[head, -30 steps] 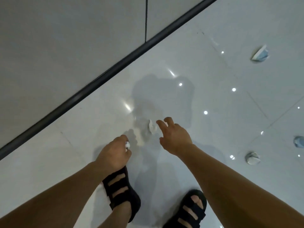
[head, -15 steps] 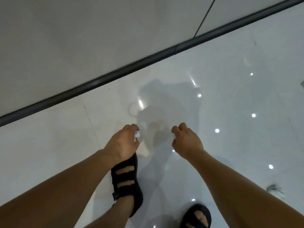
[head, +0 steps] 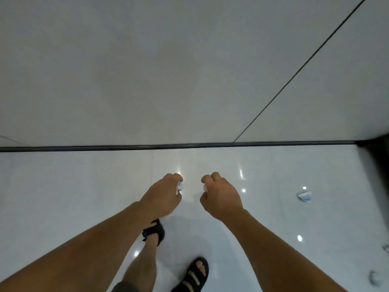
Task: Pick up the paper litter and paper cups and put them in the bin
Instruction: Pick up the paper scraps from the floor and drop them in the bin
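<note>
Near baseboard [head: 189, 146], left hand [head: 163, 197], right hand [head: 221, 197] grip paper [head: 180, 185].

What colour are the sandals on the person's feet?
Black. The sandals show best in the head view, the only view here; the nearer one shows its straps.

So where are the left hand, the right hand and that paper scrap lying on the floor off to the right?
left hand [head: 163, 199], head view, back of the hand.
right hand [head: 222, 198], head view, back of the hand.
paper scrap [head: 304, 196], head view, its white middle.
</note>
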Available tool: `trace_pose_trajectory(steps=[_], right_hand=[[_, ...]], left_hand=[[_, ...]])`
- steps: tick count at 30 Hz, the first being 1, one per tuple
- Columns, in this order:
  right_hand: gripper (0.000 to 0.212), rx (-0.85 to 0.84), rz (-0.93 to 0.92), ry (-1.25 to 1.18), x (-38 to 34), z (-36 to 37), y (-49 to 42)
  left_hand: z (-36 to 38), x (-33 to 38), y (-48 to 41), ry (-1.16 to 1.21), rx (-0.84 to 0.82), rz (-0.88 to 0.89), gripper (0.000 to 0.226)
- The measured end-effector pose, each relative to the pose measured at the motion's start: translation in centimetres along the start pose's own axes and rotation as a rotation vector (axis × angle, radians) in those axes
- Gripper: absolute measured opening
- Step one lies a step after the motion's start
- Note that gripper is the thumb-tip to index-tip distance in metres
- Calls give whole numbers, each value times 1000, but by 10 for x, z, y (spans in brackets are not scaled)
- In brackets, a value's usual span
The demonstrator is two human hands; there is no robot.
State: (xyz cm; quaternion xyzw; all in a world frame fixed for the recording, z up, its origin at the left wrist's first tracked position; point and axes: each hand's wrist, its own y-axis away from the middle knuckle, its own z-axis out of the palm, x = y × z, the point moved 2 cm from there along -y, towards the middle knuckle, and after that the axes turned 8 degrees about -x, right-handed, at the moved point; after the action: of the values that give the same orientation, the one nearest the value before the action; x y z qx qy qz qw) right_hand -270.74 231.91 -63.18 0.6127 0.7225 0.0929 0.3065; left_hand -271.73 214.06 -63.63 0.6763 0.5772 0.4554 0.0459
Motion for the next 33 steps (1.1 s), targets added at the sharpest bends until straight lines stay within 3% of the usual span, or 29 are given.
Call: trace_pose_trajectory(steps=[5, 11, 26, 33], right_hand=[[41, -25, -86, 135, -90, -76, 70], [38, -8, -199, 258, -206, -114, 113], [46, -27, -575, 539, -584, -59, 162], [49, -84, -752, 610, -709, -19, 150]], left_hand=[[-56, 29, 123, 69, 130, -78, 39], [-117, 0, 243, 100, 295, -158, 39], [-223, -239, 544, 146, 618, -448, 34], [-248, -325, 605, 182, 643, -561, 31]])
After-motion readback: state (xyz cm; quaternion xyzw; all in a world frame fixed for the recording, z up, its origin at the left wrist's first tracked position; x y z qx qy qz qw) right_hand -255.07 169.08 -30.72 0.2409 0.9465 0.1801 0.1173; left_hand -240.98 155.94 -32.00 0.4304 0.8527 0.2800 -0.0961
